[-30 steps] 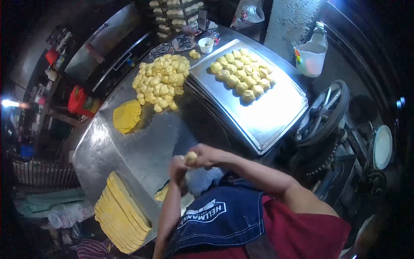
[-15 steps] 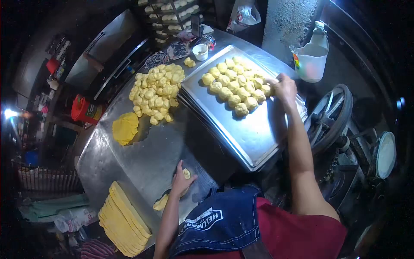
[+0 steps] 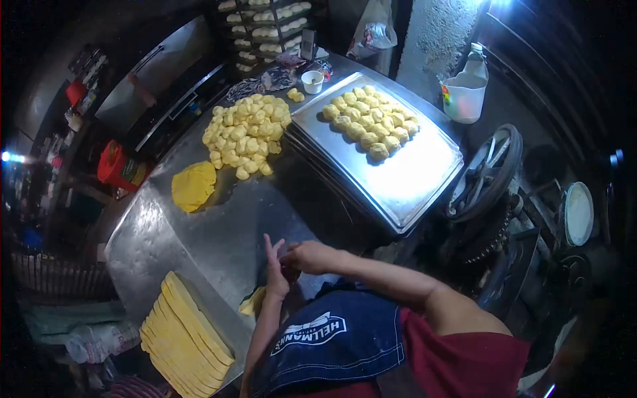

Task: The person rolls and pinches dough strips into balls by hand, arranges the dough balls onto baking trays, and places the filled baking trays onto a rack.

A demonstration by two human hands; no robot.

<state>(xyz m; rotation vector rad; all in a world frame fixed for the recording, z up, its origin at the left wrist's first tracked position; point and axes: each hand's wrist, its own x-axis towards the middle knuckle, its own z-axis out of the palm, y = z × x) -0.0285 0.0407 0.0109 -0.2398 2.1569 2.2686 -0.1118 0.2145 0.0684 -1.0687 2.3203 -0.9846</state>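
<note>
Slanting lengthwise toward the left hand, a yellow dough piece

A yellow dough piece lies partly hidden on the tabletop. Dough lumps lie heaped beyond; rounded dough balls sit in rows on a tray.

Navy apron: white "HELLMANN'S" lettering, smaller line beside it unclear.

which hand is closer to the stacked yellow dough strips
Left: the left hand is above and right of the dough strips in the picture; the right hand is farther right.
</note>
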